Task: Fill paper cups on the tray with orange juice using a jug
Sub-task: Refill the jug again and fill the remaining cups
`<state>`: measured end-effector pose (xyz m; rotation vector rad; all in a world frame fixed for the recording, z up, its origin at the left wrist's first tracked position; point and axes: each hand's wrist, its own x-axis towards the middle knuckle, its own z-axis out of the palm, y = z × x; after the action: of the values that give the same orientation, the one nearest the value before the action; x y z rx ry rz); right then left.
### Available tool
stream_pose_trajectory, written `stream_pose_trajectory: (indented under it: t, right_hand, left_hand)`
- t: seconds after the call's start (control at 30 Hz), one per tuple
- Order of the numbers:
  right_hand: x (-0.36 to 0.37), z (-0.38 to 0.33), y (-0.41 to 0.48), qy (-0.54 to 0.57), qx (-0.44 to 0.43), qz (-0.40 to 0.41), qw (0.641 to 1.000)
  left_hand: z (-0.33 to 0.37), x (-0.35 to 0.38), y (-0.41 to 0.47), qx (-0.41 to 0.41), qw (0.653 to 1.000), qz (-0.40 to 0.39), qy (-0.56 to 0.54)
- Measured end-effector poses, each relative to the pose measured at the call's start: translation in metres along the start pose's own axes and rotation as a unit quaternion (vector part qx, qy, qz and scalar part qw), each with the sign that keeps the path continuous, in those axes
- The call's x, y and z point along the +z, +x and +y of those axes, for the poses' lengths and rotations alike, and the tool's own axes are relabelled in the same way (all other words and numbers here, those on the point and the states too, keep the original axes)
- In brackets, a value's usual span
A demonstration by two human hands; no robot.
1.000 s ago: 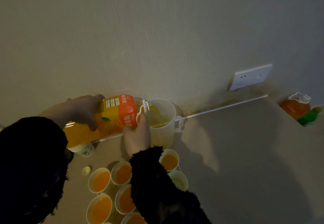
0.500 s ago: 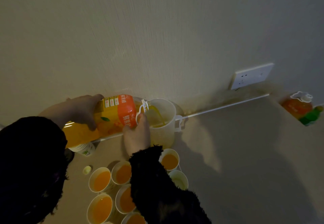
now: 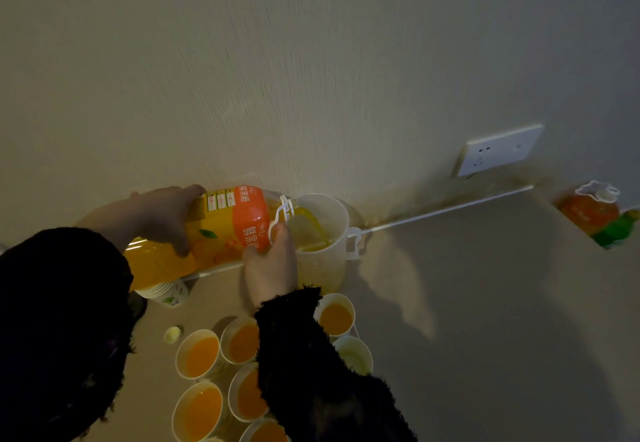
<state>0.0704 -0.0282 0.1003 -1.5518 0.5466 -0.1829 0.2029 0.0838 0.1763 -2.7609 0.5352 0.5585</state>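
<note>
A big orange juice bottle (image 3: 207, 233) lies tipped almost flat, its neck over the rim of a clear plastic jug (image 3: 325, 233) by the wall. Juice streams from the neck into the jug. My left hand (image 3: 159, 216) grips the bottle's body from above. My right hand (image 3: 272, 265) holds the bottle near its neck, beside the jug. Several paper cups (image 3: 202, 355) filled with orange juice stand below on a tray that is mostly hidden. One cup (image 3: 353, 355) at the right looks empty, and my right sleeve covers some cups.
A stack of spare paper cups (image 3: 169, 292) stands under the bottle's base. A small yellow cap (image 3: 172, 334) lies on the table. A second juice bottle (image 3: 592, 209) sits at the far right. A wall socket (image 3: 498, 150) is mounted above the table's back edge.
Juice keeps flowing from the bottle into the jug. Both hands and the bottle hold almost the same position.
</note>
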Motion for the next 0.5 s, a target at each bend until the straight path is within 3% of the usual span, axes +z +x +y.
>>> stream_pose_trajectory:
  t: [0.5]
  right_hand:
    - [0.0035,0.0033,0.0029,0.027,-0.002,-0.004,1.0]
  left_hand:
    - [-0.0005,-0.0005,-0.003,-0.001,1.0,0.0,-0.017]
